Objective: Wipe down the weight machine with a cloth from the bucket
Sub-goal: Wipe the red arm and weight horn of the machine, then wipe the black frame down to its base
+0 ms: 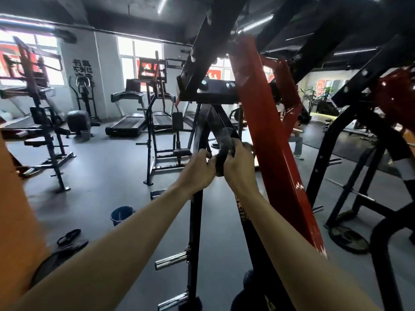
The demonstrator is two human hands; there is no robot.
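Left of us the blue bucket [121, 215] sits on the floor. Our left hand [198, 170] and right hand [239, 169] both clench the dark cloth [221, 163] against the black frame of the weight machine [195, 221]. Its orange lettering [242, 209] blurs beyond reading.

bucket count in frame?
2: blue bucket on the floor at lower left; grey bucket farther back, left of the treadmill. Others may be hidden.
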